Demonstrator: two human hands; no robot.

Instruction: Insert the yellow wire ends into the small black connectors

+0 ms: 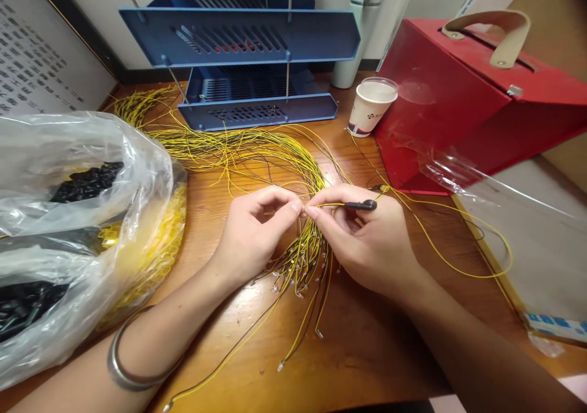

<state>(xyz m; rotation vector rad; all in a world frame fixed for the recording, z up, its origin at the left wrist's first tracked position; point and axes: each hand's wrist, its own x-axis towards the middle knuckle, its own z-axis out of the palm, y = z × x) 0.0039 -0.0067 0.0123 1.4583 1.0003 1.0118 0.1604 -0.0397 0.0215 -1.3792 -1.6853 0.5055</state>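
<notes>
My left hand (257,226) is closed in a pinch, its thumb and index fingertips meeting those of my right hand (371,236) above the table. Between the fingers of my right hand runs a yellow wire (331,204), which ends in a small black cap (362,205) resting across that hand. What the left fingertips pinch is too small to make out. Below both hands lies a bundle of yellow and black wires (275,147), curving in from the back left. Several of its near ends carry small clear tips (300,292), fanned out on the wood.
Clear plastic bags (151,138) with black and yellow parts stand at the left. Behind the wires is a blue two-tier tray rack (247,34). A paper cup (370,110), a red box (426,95) and a pale bottle (348,46) are at the back right, on the wooden table (367,352).
</notes>
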